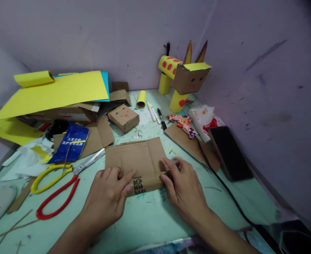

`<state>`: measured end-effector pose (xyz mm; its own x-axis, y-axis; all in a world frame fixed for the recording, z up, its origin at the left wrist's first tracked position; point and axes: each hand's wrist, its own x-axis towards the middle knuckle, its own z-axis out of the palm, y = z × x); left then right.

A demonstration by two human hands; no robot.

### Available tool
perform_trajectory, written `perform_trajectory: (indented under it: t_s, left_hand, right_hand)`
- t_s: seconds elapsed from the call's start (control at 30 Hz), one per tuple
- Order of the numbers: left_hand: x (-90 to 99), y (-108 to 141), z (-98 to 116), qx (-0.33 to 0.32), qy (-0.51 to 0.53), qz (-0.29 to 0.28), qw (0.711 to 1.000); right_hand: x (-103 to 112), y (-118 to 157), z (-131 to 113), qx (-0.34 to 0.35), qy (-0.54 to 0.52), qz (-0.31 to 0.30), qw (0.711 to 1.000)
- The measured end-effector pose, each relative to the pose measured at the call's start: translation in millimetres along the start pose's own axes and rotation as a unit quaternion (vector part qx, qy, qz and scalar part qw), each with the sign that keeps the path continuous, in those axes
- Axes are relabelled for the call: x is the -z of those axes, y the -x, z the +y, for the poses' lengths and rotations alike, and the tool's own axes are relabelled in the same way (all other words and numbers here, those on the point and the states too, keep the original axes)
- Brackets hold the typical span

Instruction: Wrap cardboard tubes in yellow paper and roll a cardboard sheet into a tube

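A creased piece of brown cardboard [138, 157] with dark print lies flat on the pale green table between my hands. My left hand [109, 190] rests on its lower left part, index finger stretched over the cardboard and the other fingers curled. At its right edge, my right hand [183, 181] has thumb and fingers around a small raised flap of the cardboard, slightly blurred. Left of my left hand lie scissors [76, 173] with one yellow and one red handle. Behind the cardboard sits a small cardboard box [124, 118] with a drawn face.
A yellow spotted cardboard animal [192, 79] stands at the back. Markers [152, 112], a yellow tube [141, 99] and a cardboard strip [187, 144] lie nearer. A black phone [231, 153] and a cable [224, 183] are at right; yellow sheets [62, 90] are stacked at left.
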<state>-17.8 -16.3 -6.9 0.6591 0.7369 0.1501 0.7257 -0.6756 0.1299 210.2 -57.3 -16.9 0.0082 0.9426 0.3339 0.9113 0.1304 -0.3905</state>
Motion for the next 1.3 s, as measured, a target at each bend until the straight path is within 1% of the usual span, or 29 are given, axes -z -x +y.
perform_trajectory:
  t_s: [0.03, 0.07, 0.1, 0.17, 0.2, 0.27, 0.37, 0.43, 0.5, 0.63, 0.7, 0.77, 0.83, 0.9, 1.0, 1.07, 1.13, 1.23, 1.3]
  left_hand:
    - [0.3, 1, 2, 0.003, -0.008, 0.007, 1.0]
    - [0.5, 2, 3, 0.006, -0.015, 0.015, 1.0]
    - [0.7, 3, 4, 0.007, -0.024, 0.024, 0.999]
    - [0.4, 6, 6, 0.006, -0.045, 0.039, 0.998]
    - [-0.1, 6, 7, 0.005, -0.057, 0.042, 0.997]
    - [-1.4, 6, 7, 0.003, -0.081, 0.034, 0.996]
    - [-4.2, 4, 5, 0.014, -0.104, 0.013, 0.994]
    - [-6.6, 2, 5, 0.025, -0.112, 0.01, 0.993]
    - [-9.3, 0, 3, 0.029, -0.114, 0.015, 0.993]
    - [-14.0, 2, -1, 0.027, -0.105, 0.026, 0.994]
    - [-13.7, 7, -2, 0.017, -0.072, 0.043, 0.996]
    - [-10.9, 15, -2, 0.012, -0.01, 0.091, 0.996]
    - [-6.1, 22, -1, 0.019, 0.045, 0.147, 0.988]
    - [-0.7, 26, 1, 0.038, 0.065, 0.182, 0.98]
    - [5.5, 28, 2, 0.086, 0.037, 0.187, 0.978]
    - [7.1, 28, 2, 0.115, 0.014, 0.183, 0.976]
    - [7.0, 30, 2, 0.125, 0.023, 0.176, 0.976]
    - [5.5, 34, 2, 0.128, 0.07, 0.159, 0.976]
    - [4.5, 35, 2, 0.124, 0.083, 0.15, 0.977]
  right_hand:
    - [1, 1, -3, 0.014, 0.025, 0.029, 0.999]
    - [1, 1, -6, 0.042, 0.042, 0.043, 0.997]
    - [1, 2, -9, 0.082, 0.052, 0.036, 0.995]
    - [-1, 2, -13, 0.166, 0.062, -0.021, 0.984]
    - [-3, 2, -15, 0.193, 0.067, -0.052, 0.977]
    - [-8, 0, -15, 0.212, 0.067, -0.093, 0.971]
    - [-12, -7, -13, 0.204, 0.037, -0.14, 0.968]
    - [-13, -11, -11, 0.196, 0.01, -0.167, 0.966]
    - [-13, -14, -11, 0.189, -0.009, -0.174, 0.966]
    - [-10, -16, -12, 0.191, -0.026, -0.168, 0.967]
    - [-7, -14, -9, 0.204, -0.045, -0.154, 0.966]
    - [-3, -9, -3, 0.205, -0.07, -0.098, 0.971]
    - [1, -2, 4, 0.171, -0.091, -0.025, 0.981]
    - [3, 4, 10, 0.11, -0.098, 0.019, 0.989]
    - [5, 10, 14, 0.026, -0.1, 0.014, 0.995]
    - [7, 11, 15, 0.0, -0.116, 0.003, 0.993]
    - [8, 11, 16, 0.002, -0.144, -0.008, 0.99]
    - [10, 11, 18, 0.028, -0.172, -0.027, 0.984]
    - [10, 11, 19, 0.044, -0.176, -0.036, 0.983]
